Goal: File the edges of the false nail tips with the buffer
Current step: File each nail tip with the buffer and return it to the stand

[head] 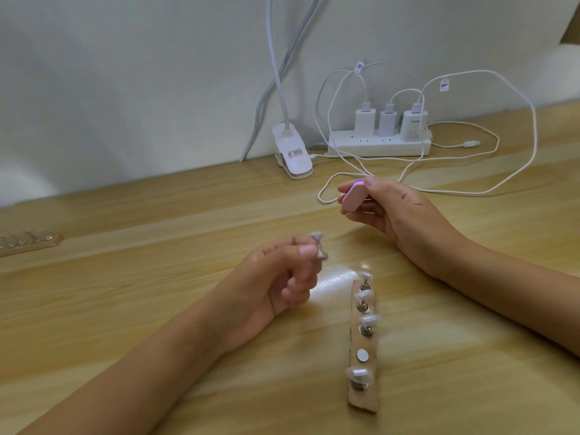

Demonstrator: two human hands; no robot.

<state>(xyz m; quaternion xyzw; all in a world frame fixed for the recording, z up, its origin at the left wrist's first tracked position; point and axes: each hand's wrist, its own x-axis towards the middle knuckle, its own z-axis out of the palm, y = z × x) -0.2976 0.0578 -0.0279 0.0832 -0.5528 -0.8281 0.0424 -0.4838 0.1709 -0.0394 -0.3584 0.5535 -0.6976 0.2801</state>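
A pale wood-grain tabletop [157, 277] with a smooth, slightly glossy finish runs back to a plain white wall [125, 73]. A patch of bright glare lies on it near the middle.

The left hand [282, 287] hovers over the tabletop. Its thumb and forefinger pinch the small hourglass-shaped metal stand of a false nail tip [317, 244], and its other fingers are curled toward the palm. The tip is translucent and pale, blurred, and sits at the stand's upper end, pointing up and away from the person.

The right hand [398, 211] holds the buffer [352, 198], a pink, matte, rounded oblong block with a thin purple layer at its far end. The thumb is on top and the fingers are curled beneath. The block's long axis runs away from the person, leaning a little right. Buffer and held tip are apart, not touching.

Between the forearms lies a narrow wooden holder strip [354, 340], rough at its near end, with its long axis running near to far. Four more clear tips stand on it on metal stands, and one bare round metal disc [363, 355] shows between the third and fourth.

At the wall are a white power strip [376, 147] carrying three white chargers [387, 122], looping white cables [530, 120] that trail just behind the right hand, and a white clip lamp [293, 152] with a bendy neck. A second wooden strip [28, 244] lies at the far left edge.
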